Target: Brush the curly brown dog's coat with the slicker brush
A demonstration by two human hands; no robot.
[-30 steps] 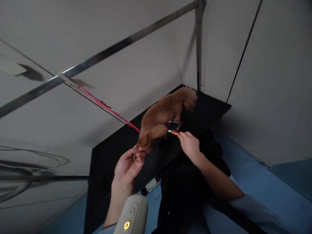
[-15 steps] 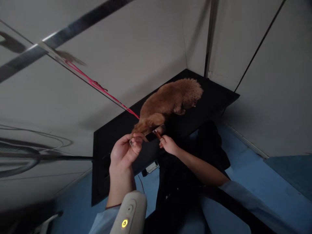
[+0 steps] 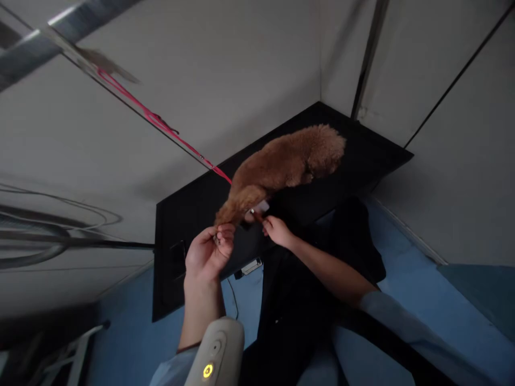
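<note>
A curly brown dog (image 3: 281, 158) is on the black table (image 3: 346, 177), a pink lead (image 3: 189, 147) running to its neck. My left hand (image 3: 209, 249) is closed on the head end of the dog, thumb and fingers pinched together; whether that is muzzle or other fur is hard to tell. In my right hand (image 3: 278, 231) is a slicker brush (image 3: 260, 208), gripped by its brown handle. Its flat, pale head lies against or right beside the dog's chest or front leg. My fingers partly cover the handle.
The lead hangs from a metal bar (image 3: 76, 24) at upper left. Grey walls (image 3: 241, 64) stand behind the table. A hose (image 3: 36, 260) and cables are at the left. A pale device with a yellow light (image 3: 217, 348) sits low in front, above the blue floor (image 3: 124, 295).
The brush has tilted, and its head now shows pale instead of dark, closer to the dog's front. My left hand keeps its hold. The whole view has shifted slightly.
</note>
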